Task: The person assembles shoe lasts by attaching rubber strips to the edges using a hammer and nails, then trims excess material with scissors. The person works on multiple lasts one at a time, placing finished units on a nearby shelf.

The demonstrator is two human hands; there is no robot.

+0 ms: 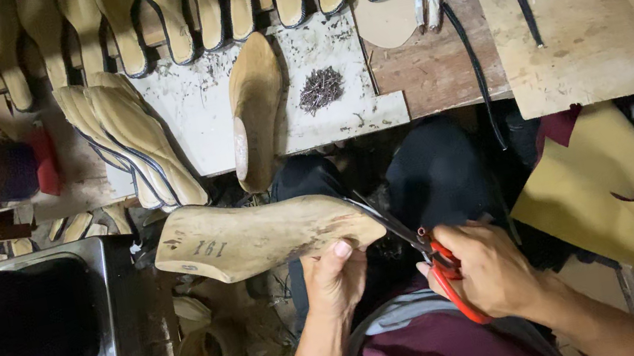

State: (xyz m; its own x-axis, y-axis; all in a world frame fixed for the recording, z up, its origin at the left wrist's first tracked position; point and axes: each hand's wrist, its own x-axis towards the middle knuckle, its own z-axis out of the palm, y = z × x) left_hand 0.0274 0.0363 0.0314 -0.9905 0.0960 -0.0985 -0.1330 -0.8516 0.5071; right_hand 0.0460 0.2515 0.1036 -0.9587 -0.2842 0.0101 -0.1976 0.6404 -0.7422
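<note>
Worktop (343, 126) above lap, nails (319, 88) on it | last (258, 236) over knees: wooden, rigid, likely weighty; left hand (333, 278) closed under its narrow end | scissors (425, 250): right hand (485, 268) closed through red handles, blades at last's tip

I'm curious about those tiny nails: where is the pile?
The small nails lie heaped on the white board at the bench's middle, right of the tan insole, above the wooden shoe last.
</note>
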